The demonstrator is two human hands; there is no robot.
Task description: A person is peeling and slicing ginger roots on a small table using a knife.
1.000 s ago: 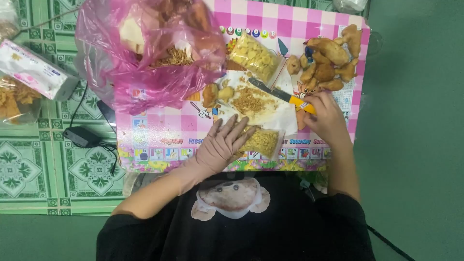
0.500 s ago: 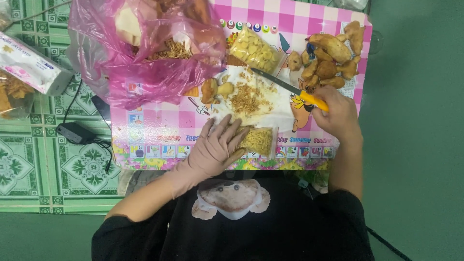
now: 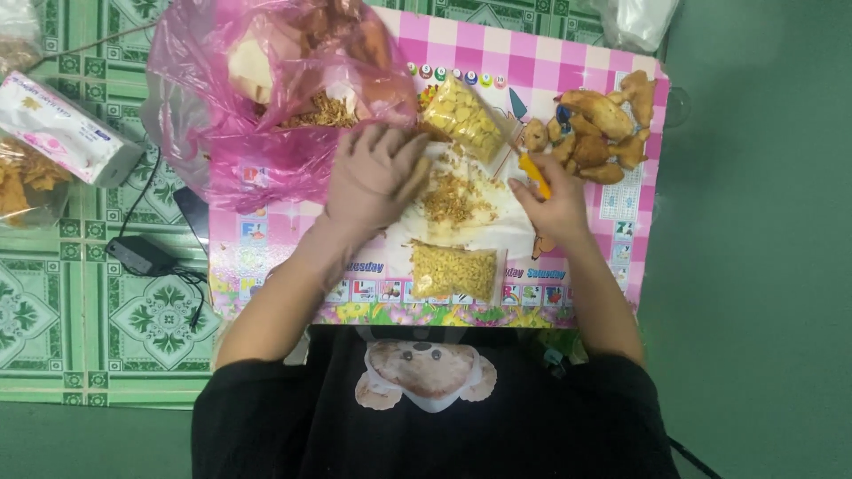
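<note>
The person sits over a pink checked board (image 3: 568,62) laid on the green patterned floor (image 3: 80,293).

The left hand (image 3: 377,173) rests palm down at the edge of a pink plastic bag (image 3: 257,98), its fingers (image 3: 404,146) spread slightly and curled over something brownish just beside the bag's mouth; what is beneath the palm is hidden, so I cannot tell whether it is gripped.

The right hand (image 3: 555,204) is closed around the yellow handle of a knife (image 3: 532,173), the handle poking out above the knuckles toward the heap of brown root pieces (image 3: 599,124) at the board's upper right. The blade itself I cannot make out.

Between the two hands lies a loose pile of chopped yellow-brown bits (image 3: 457,200) on a pale sheet. Above it, tilted, sits a clear packet of pale yellow chunks (image 3: 461,120), touching the pink bag's edge. Below the pile, near the person's black shirt, lies a second clear packet filled with finer yellow pieces (image 3: 453,270), flat on the board and apart from both hands.

Off to the left, on the floor, a white box of tissues (image 3: 67,133) lies beside a clear bag of fried-looking pieces (image 3: 22,177), and a black adapter with cable (image 3: 142,257) sits near the board's left edge.
</note>
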